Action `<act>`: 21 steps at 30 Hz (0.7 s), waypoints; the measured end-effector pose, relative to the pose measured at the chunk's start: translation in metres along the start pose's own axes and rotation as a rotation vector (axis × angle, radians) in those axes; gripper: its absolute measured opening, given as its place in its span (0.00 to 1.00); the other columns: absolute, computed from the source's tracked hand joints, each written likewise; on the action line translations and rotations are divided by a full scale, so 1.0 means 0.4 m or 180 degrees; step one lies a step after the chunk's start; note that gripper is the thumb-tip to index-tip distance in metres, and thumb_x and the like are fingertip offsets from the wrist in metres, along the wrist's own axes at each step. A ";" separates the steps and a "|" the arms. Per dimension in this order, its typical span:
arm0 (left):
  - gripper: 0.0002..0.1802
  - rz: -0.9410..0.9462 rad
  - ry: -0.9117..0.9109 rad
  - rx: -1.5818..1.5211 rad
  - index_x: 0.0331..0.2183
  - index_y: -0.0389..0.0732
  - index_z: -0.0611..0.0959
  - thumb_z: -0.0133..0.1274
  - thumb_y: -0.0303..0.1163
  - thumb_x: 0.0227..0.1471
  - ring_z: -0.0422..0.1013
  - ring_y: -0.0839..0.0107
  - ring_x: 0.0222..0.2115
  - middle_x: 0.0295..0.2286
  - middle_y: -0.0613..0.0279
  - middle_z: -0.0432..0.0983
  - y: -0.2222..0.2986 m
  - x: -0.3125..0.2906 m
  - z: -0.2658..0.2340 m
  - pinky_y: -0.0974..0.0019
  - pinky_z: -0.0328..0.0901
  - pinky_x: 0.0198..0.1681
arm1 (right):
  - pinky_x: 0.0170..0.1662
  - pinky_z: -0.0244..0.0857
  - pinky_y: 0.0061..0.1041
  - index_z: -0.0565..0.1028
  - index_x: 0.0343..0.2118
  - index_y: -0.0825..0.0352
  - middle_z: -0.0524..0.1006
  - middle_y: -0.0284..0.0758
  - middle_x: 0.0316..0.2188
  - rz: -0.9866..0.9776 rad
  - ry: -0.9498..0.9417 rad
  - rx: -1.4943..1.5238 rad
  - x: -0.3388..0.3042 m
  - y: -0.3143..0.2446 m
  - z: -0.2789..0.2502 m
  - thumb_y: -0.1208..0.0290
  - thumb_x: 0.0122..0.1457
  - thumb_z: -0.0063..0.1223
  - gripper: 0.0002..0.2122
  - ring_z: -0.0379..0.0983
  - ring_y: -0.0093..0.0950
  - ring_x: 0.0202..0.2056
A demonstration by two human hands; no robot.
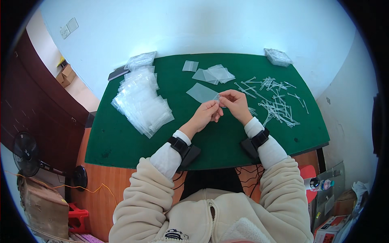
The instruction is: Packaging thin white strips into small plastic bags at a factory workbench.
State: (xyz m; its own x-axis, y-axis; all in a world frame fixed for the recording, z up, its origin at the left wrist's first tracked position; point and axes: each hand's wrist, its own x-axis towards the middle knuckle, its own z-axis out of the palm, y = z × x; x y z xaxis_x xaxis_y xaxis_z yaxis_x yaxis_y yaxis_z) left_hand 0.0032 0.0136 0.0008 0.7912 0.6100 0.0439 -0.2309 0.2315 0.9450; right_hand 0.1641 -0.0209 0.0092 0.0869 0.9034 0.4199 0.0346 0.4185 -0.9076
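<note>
A small clear plastic bag (pixel 201 92) is held above the green table, its flat end pointing away to the left. My left hand (pixel 206 115) pinches its near corner between thumb and fingers. Close beside it, my right hand (pixel 236 104) is closed on the same edge with the fingertips. A thin pale sliver shows under the right fingertips; what it is I cannot make out. Several flat clear bags (pixel 219 74) lie just beyond the hands, with a single bag (pixel 190 66) farther back. Right of my right hand spreads a loose heap of thin, clear sticks with looped ends (pixel 279 109).
A large pile of clear bags (pixel 142 103) covers the table's left side. Behind it are a stacked clear packet (pixel 140 60) and a dark flat object (pixel 118 73). Another clear packet (pixel 278 57) sits at the far right corner. The wall (pixel 210 28) borders the table's far edge.
</note>
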 end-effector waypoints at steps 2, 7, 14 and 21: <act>0.12 0.0018 0.0022 0.0026 0.35 0.40 0.71 0.35 0.36 0.59 0.60 0.82 0.19 0.22 0.68 0.67 -0.003 0.001 -0.001 0.78 0.58 0.23 | 0.29 0.65 0.14 0.74 0.32 0.71 0.75 0.31 0.24 0.0006 -0.0051 0.0008 0.002 0.005 -0.001 0.79 0.51 0.52 0.06 0.71 0.16 0.25; 0.10 0.0497 0.0773 -0.0064 0.36 0.40 0.71 0.37 0.34 0.58 0.55 0.82 0.17 0.21 0.70 0.63 -0.004 0.008 -0.018 0.78 0.53 0.21 | 0.29 0.64 0.16 0.75 0.33 0.68 0.75 0.31 0.24 -0.0004 0.0073 -0.0638 0.009 -0.007 -0.006 0.75 0.49 0.55 0.08 0.71 0.19 0.25; 0.09 0.0995 0.1690 -0.0175 0.35 0.38 0.70 0.36 0.32 0.58 0.53 0.83 0.16 0.20 0.70 0.61 0.009 0.014 -0.041 0.78 0.51 0.20 | 0.31 0.63 0.28 0.77 0.26 0.63 0.72 0.32 0.21 -0.0783 -0.0208 -0.3922 -0.004 -0.007 -0.052 0.71 0.41 0.58 0.07 0.68 0.30 0.27; 0.09 0.0989 0.1606 -0.0081 0.35 0.38 0.70 0.36 0.31 0.58 0.53 0.83 0.17 0.20 0.69 0.61 0.001 0.014 -0.039 0.78 0.51 0.20 | 0.35 0.62 0.31 0.74 0.19 0.63 0.72 0.33 0.22 -0.0094 -0.0542 -0.4058 -0.001 -0.007 -0.045 0.71 0.42 0.56 0.03 0.68 0.33 0.31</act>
State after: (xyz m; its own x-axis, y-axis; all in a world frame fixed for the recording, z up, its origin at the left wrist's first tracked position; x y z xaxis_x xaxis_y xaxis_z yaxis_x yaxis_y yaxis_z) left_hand -0.0012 0.0288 -0.0035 0.3186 0.9357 0.1519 -0.4271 -0.0013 0.9042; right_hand 0.1820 -0.0242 0.0117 -0.0543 0.9354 0.3495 0.9651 0.1390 -0.2220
